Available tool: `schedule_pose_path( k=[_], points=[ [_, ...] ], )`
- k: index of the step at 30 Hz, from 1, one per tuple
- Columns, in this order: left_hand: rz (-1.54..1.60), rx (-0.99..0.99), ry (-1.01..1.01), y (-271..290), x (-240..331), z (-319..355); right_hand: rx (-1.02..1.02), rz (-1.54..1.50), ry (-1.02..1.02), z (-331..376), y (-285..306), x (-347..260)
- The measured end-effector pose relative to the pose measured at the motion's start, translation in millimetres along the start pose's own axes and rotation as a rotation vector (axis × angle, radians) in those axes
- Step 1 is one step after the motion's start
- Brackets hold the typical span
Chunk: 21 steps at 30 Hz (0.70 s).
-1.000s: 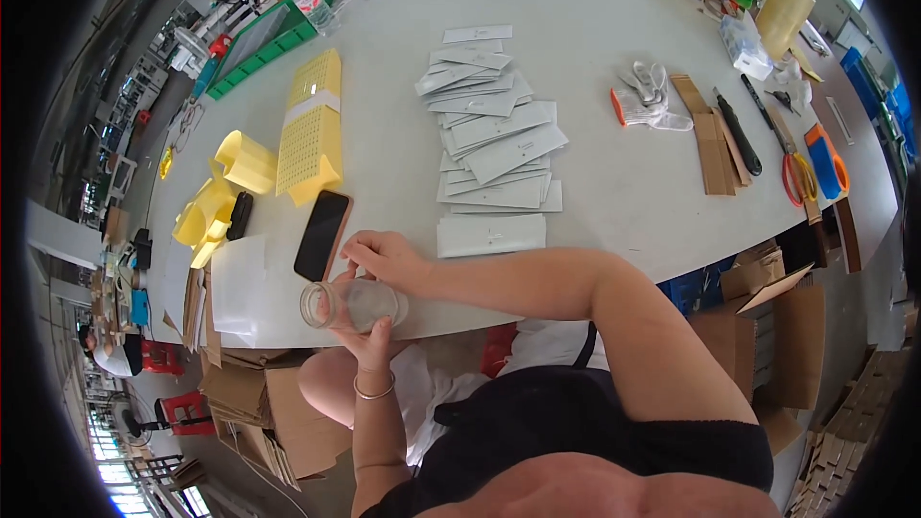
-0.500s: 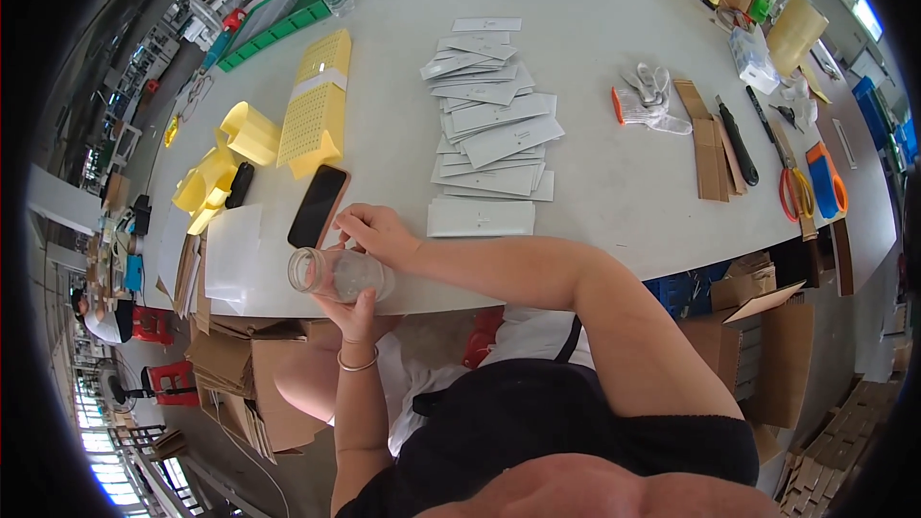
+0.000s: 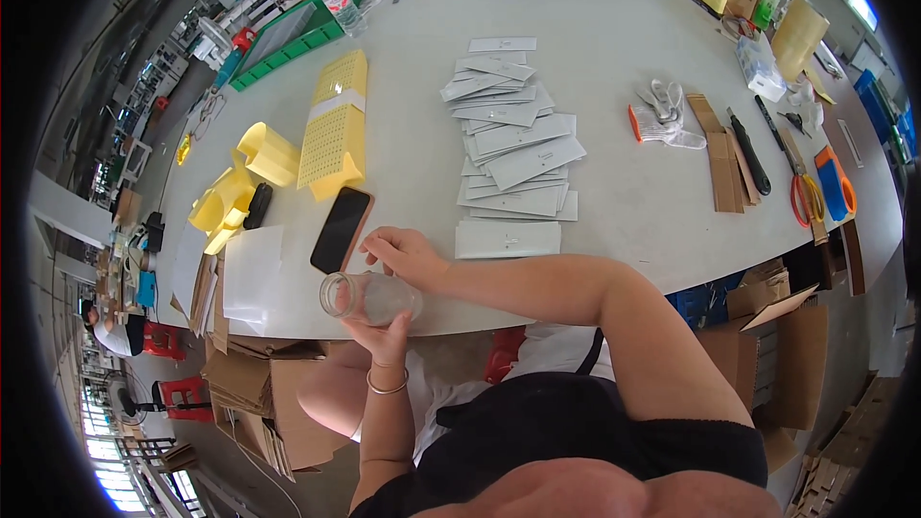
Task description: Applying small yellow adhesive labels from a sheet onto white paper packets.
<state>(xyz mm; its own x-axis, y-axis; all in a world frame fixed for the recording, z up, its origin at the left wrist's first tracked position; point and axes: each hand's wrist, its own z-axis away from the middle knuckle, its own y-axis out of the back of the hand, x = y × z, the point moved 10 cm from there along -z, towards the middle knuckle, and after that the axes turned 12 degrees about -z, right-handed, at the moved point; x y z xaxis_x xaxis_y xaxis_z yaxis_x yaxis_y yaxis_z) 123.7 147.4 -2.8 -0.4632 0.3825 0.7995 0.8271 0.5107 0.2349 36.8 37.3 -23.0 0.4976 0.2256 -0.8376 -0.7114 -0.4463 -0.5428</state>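
My left hand (image 3: 381, 334) is wrapped round a clear glass jar (image 3: 389, 298) at the table's near edge. The jar lies tilted on its side, with its uncapped mouth pointing left. Just above it, my right hand (image 3: 398, 251) reaches across with its fingers curled in a loose pinch. Whatever those fingers hold, if anything, is hidden. A dark-screened phone (image 3: 342, 230) in an orange-pink case rests on the table just left of my right fingertips.
White cards (image 3: 508, 239) lie in an overlapping column mid-table. A yellow perforated strip (image 3: 333, 125), yellow rolled pieces (image 3: 225, 201) and white paper (image 3: 253, 273) are left. Gloves (image 3: 666, 117), a knife (image 3: 748, 153) and scissors (image 3: 806, 197) lie right. A green tray (image 3: 297, 42) and bottle (image 3: 340, 6) stand far left.
The whole view has shifted, so everything sits slightly lower and further right. Both hands and the jar keep nearly the same place by the phone.
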Motion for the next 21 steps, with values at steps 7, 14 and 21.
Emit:
schedule_pose_path(
  k=[7,14,21],
  points=[
    [-0.101,-0.073,-0.017,-3,9,-3,0.002,-0.023,-0.011,2,0,1],
    [-0.131,-0.193,-0.262,-16,81,-26,0.006,-0.028,-0.045,3,4,6],
    [-0.041,-0.371,-0.268,-28,162,-69,-0.037,-0.148,-0.051,0,-3,12]
  ],
)
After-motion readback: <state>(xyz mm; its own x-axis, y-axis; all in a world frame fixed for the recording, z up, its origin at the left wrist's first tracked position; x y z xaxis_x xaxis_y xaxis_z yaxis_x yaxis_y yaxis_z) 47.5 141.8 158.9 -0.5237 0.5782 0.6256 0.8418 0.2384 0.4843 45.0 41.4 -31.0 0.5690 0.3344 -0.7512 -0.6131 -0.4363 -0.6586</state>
